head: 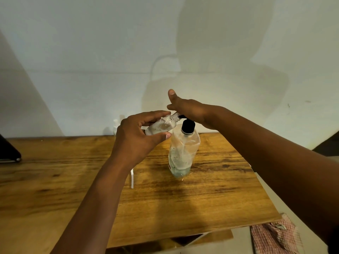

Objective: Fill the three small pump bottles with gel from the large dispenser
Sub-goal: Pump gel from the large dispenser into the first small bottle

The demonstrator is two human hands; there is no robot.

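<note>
Left hand [136, 138]: raised above the bench, fingers [156, 114] and thumb curled round a small clear bottle, gripping it by the body.
Small bottle [161, 125]: uncapped, tilted with its open neck pointing up and to the right, held so that the neck meets the black spout of the large dispenser; clear gel with bubbles shows inside.
Right hand [189, 109]: palm down on top of the large dispenser's pump head, fingers extended rather than curled, thumb lifted upward; it presses on the pump and grasps nothing.
Large dispenser [183, 153]: clear, crumpled plastic bottle standing upright on the bench just right of centre, black pump collar at the top; a low level of gel lies at its base.
Spout [182, 116]: short, black, projecting left from beneath the right hand, touching the mouth of the small bottle.
Other small bottles [115, 126]: pale shapes at the far edge of the bench, behind the left hand, too blurred to count or detail.
White tube [132, 178]: thin, lying on the bench beneath the left wrist.
Bench [211, 198]: wood-grain top set against a pale wall.
Dark object [8, 151]: at the left edge of the bench, partly out of view.
Checked cloth [275, 233]: red and white, lying lower right, below the bench corner.
</note>
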